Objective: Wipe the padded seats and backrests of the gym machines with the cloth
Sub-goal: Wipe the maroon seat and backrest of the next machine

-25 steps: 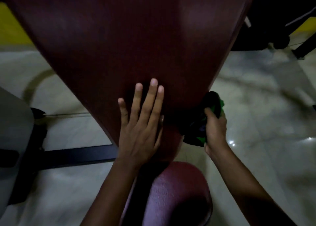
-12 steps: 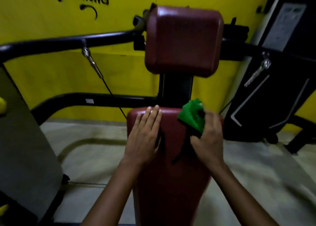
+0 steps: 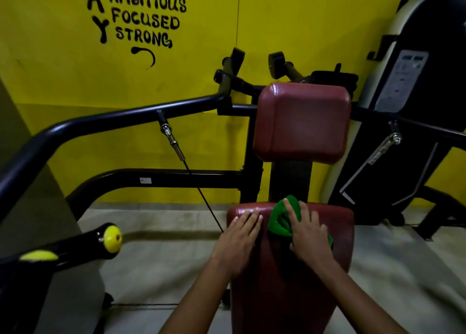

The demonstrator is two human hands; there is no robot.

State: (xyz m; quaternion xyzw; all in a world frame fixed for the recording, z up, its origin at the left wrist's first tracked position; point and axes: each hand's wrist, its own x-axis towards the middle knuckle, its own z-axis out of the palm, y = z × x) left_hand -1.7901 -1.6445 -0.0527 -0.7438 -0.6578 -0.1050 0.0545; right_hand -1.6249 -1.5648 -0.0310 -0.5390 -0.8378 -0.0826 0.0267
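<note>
Nearest, two forearms reach up from the bottom edge onto the maroon backrest; the left hand lies flat on the pad near its left edge, fingers straight and close together, tips almost at the top edge, gripping nothing; looks like a bracing hand, steadying the pad. The right hand sits just beside it toward the middle, palm down on the green cloth, fingers spread a little and laid over the bunched fabric, pressing it against the pad; whether the thumb hooks under the cloth I cannot tell. The cloth is at the top edge of the backrest, slightly left of centre, a fold of it peeking over the rim.

So the step in hand reads as wiping the upper part of this backrest; the lower stretch of pad is in shadow and its state is hard to judge. Next move, I'd say: drag the cloth across the top edge to the right corner, keeping pressure even so the bunched fabric doesn't roll out from under the palm.

Farther up, on a black post, the headrest stands apart from both hands, probably next in line. Left of it, black frame bars and a cable; a yellow-capped handle at the left; behind everything, the yellow wall with black lettering.
</note>
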